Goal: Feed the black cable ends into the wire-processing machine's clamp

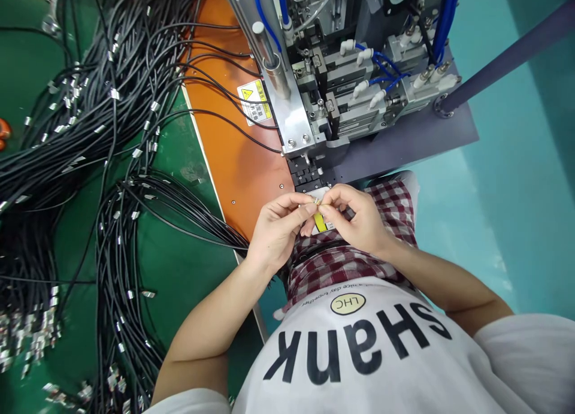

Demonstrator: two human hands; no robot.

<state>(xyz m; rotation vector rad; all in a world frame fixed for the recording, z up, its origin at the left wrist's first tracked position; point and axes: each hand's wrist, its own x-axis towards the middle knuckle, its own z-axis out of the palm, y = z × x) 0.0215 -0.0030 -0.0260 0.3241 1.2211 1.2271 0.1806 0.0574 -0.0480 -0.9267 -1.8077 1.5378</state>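
Note:
My left hand (pixel 276 228) and my right hand (pixel 354 216) meet just below the machine's black jaw block (pixel 308 171), over my lap. Both are closed in a pinch, fingertips touching around a tiny pale metal part (pixel 317 202). What the part is I cannot make out. A yellow and white label (pixel 321 223) shows under my fingers. Thin black cables (pixel 197 222) run from the left pile toward my left hand.
A metal machine (pixel 341 84) with blue air hoses (pixel 442 15) stands on an orange plate (pixel 238 162) with a yellow warning sticker (pixel 254 100). A large pile of black cables with silver clips (pixel 90 132) covers the green table (pixel 179 270) at left. Teal floor (pixel 507 192) lies right.

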